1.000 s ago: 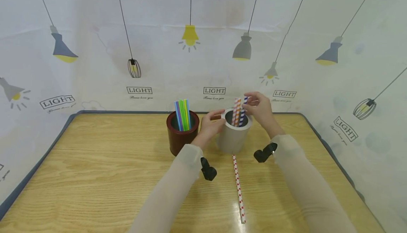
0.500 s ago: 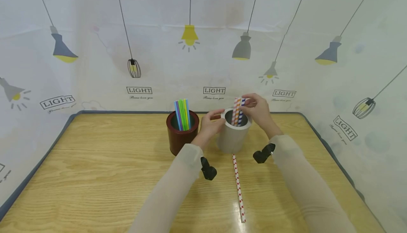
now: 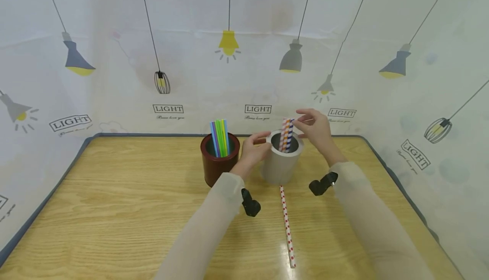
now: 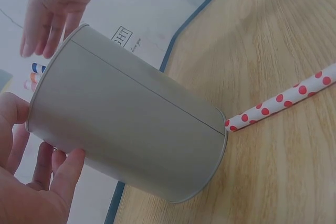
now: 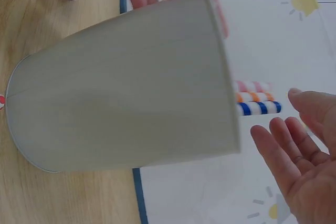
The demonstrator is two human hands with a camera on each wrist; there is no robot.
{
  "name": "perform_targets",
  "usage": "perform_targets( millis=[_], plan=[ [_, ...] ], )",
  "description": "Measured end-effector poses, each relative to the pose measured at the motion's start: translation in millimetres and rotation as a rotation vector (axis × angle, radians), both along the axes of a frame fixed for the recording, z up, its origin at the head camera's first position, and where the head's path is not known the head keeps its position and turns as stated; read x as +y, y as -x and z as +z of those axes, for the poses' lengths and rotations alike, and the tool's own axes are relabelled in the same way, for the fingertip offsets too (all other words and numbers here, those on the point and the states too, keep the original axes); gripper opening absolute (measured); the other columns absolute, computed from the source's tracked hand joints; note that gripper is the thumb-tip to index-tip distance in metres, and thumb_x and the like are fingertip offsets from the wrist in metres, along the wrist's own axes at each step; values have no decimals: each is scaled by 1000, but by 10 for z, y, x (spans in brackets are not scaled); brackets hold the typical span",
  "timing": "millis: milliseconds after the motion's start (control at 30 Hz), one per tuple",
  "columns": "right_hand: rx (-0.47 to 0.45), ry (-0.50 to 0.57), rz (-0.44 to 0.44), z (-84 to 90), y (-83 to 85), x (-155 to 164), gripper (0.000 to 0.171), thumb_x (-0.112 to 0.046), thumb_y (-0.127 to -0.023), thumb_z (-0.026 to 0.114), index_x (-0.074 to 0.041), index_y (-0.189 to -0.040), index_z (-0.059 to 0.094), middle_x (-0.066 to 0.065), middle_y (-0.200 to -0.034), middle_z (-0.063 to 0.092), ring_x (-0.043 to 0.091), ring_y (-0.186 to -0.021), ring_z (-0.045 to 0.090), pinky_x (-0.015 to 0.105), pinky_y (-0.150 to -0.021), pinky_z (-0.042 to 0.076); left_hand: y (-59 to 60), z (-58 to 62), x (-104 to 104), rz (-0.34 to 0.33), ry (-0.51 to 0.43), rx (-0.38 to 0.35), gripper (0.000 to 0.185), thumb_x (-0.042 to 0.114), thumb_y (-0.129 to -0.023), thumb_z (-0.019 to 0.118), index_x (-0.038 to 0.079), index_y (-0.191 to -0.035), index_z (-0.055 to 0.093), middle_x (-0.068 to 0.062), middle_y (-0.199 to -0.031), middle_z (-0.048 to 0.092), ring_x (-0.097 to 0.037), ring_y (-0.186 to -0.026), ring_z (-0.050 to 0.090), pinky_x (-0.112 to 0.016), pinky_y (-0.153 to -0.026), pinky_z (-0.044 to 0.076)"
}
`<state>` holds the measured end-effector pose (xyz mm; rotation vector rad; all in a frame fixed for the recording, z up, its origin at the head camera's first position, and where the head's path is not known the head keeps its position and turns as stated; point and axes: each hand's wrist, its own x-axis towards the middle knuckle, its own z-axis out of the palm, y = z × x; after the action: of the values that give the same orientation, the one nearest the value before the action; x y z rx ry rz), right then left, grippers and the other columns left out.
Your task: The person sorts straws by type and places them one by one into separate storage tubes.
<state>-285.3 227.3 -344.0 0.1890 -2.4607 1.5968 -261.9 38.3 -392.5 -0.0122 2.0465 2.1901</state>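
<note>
My left hand (image 3: 252, 151) holds the side of a grey-white cylinder holder (image 3: 279, 167) near its rim, fingers behind and thumb in front. Inside it stand striped paper straws: a pink one (image 5: 252, 86), an orange one (image 5: 255, 97) and a blue one (image 5: 260, 108), their tops above the rim. To their right, my right hand (image 3: 316, 130) has its fingers loosely spread. In the right wrist view, a gap separates those fingers from the straws. A white paper straw with red dots (image 3: 287, 229) lies on the table, its far end by the holder's base.
Left of the grey-white holder stands a dark red holder (image 3: 217, 170) with several plastic straws (image 3: 220, 137) in bright colours. Both are near the back edge of the wood-grain table (image 3: 126, 212). Behind rises a white backdrop (image 3: 191, 80) printed with lamps.
The blue-striped straw has tipped left against the other striped ones. My right hand has let go of it and drawn off to the right. My left hand stays at the holder.
</note>
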Motion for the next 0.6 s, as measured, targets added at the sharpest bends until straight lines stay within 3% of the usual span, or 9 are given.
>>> perform_targets(
  millis=[100,333,600],
  plan=[
    [-10,-3,23,49,-68,29,38,-10,-85,65,3,-119,54,15,-97,53,16,-81,57,34,-60,55,5,5,-3,0,6,0,39,6,-81,60,14,-119,62,-13,-117,53,-24,-100,55,-37,-76,51],
    [-39,-75,115,20,-367,118,38,-18,-88,63,1,-119,55,19,-101,56,32,-88,59,38,-62,54,18,10,-15,3,15,2,38,7,-81,61,14,-119,62,-13,-118,53,-24,-100,56,-36,-75,52],
    [-133,-24,127,-340,-683,305,37,-16,-87,63,5,-117,56,24,-100,58,15,-81,61,38,-61,55,16,-4,-6,-8,5,-6,39,6,-81,61,14,-120,62,-13,-118,53,-24,-100,55,-36,-75,52]
  ],
)
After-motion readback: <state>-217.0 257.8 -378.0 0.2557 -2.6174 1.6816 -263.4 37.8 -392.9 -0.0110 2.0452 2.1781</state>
